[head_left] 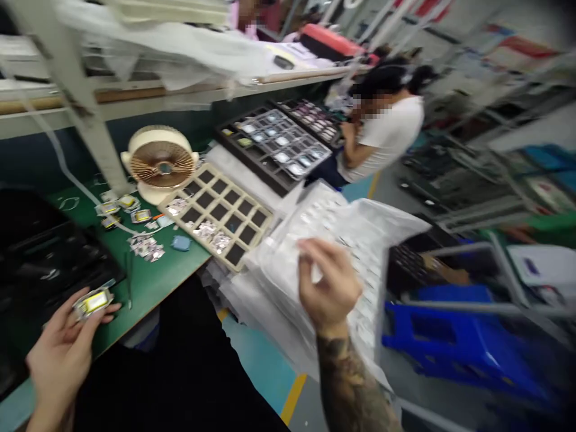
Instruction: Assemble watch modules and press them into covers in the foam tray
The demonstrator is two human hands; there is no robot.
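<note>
My left hand (63, 345), low on the left, is closed around the edges of a small battery pack (95, 302) with a white label bordered in yellow. Over a white plastic-wrapped tray (288, 240) on the right is my right hand (330, 288). Its fingers are curled and the thumb nears the fingertips; blur hides whether anything small is pinched there. Rows of pale parts show faintly in that tray. Tweezers (129, 279) lie on the green bench (157, 288) beside my left hand. A beige compartment tray (236, 252) holds small silvery pieces in several of its cells.
A beige fan (162, 162) stands behind similar packs (141, 215), loose silvery pieces (146, 247) and a blue block (180, 243). Dark trays (270, 174) with parts lie farther back, near a seated co-worker (391, 132). Blue crates (463, 342) stand right; a shelf (180, 90) overhangs the bench.
</note>
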